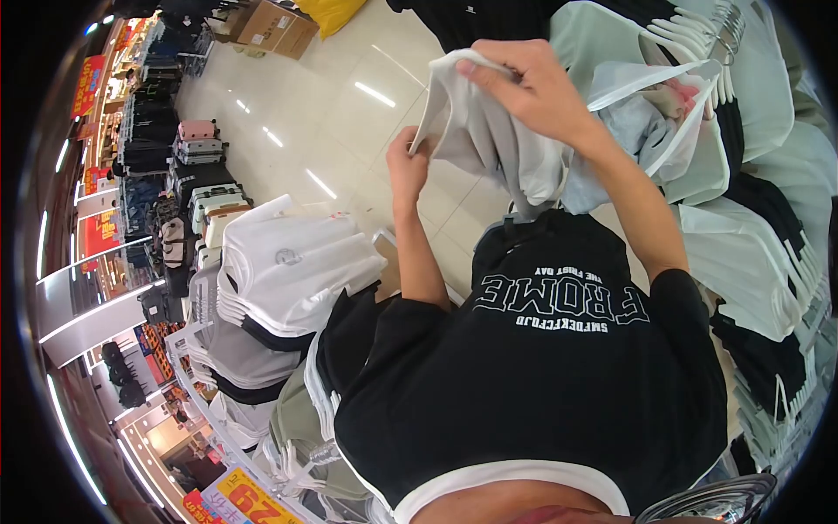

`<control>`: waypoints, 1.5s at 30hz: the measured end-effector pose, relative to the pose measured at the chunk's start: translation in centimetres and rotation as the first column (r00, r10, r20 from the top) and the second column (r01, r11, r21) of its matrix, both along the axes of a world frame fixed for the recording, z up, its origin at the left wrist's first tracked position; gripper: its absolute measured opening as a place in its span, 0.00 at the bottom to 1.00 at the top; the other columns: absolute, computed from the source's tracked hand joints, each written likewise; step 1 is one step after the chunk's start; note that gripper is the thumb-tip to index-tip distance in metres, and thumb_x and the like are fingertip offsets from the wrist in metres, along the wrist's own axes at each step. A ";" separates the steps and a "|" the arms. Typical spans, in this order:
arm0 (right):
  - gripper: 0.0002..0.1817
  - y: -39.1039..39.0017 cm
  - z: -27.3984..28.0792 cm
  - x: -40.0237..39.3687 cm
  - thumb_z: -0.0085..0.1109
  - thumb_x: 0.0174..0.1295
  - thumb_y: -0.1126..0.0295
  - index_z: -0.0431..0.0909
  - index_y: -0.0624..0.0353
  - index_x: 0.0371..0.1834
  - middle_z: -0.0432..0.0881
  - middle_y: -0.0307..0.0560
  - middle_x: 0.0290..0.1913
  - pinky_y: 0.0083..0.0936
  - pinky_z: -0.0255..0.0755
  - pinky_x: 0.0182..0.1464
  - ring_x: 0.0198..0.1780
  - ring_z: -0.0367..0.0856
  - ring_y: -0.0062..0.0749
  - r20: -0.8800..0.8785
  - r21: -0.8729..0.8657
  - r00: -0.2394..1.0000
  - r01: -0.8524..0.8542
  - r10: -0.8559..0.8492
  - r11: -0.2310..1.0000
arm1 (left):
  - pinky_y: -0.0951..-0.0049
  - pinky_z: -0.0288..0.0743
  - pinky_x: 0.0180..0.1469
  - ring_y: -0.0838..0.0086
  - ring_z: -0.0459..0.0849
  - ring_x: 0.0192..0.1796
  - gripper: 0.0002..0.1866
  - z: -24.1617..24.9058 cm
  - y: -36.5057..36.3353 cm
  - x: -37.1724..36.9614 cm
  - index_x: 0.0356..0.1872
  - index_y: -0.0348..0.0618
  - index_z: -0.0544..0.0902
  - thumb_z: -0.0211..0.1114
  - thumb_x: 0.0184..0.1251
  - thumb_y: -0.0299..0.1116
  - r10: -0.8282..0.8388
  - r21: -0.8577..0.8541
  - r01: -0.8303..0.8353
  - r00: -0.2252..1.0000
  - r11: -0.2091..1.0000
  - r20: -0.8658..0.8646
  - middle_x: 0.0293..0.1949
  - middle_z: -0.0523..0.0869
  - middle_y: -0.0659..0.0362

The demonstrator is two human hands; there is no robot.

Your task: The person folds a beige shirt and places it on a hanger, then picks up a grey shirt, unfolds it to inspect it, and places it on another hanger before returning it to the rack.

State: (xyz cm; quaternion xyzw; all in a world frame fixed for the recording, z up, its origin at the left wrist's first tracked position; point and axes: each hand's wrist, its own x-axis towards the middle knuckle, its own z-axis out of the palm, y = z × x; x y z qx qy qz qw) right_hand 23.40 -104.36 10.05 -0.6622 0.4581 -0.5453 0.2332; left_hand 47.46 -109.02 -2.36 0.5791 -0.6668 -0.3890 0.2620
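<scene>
A light grey and white garment is stretched between my two hands above the tiled floor. My left hand pinches its lower left edge. My right hand grips the upper edge, with the thumb lying on the cloth. The fabric hangs in folds below my right hand. Just right of it is a clear plastic bag with pale blue, grey and pink cloth inside; what holds the bag up is not clear.
White shirts hang on a rack at the left. More white, pale green and black clothes hang at the right. Suitcases line the far left. A cardboard box and a yellow bag lie at the top.
</scene>
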 end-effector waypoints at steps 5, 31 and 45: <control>0.16 0.2 -0.1 -2.3 0.59 0.67 0.59 0.79 0.64 0.35 0.70 0.45 0.22 0.24 0.61 0.27 0.23 0.60 0.28 0.006 0.064 0.994 0.110 -0.110 0.992 | 0.73 0.72 0.46 0.72 0.80 0.40 0.13 -0.4 -2.2 2.3 0.37 0.33 0.81 0.51 0.55 0.13 0.286 0.055 -0.300 0.818 0.952 -0.498 0.35 0.84 0.54; 0.30 1.1 -8.7 6.4 0.65 0.61 0.68 0.66 0.65 0.65 0.74 0.56 0.58 0.33 0.64 0.65 0.59 0.74 0.39 0.025 0.262 0.999 -0.042 0.037 0.964 | 0.73 0.68 0.32 0.75 0.74 0.28 0.07 5.5 1.1 -3.5 0.21 0.38 0.74 0.49 0.41 0.17 0.116 -0.315 -0.462 0.693 0.829 -0.712 0.21 0.74 0.61; 0.29 3.9 -19.3 17.2 0.64 0.57 0.66 0.69 0.68 0.60 0.79 0.52 0.49 0.30 0.69 0.54 0.51 0.78 0.36 -0.036 0.492 0.853 -0.438 0.520 0.752 | 0.64 0.69 0.33 0.55 0.76 0.31 0.07 1.9 12.3 3.4 0.28 0.34 0.73 0.51 0.45 0.16 0.478 -0.278 -0.767 0.595 0.579 -0.646 0.26 0.75 0.49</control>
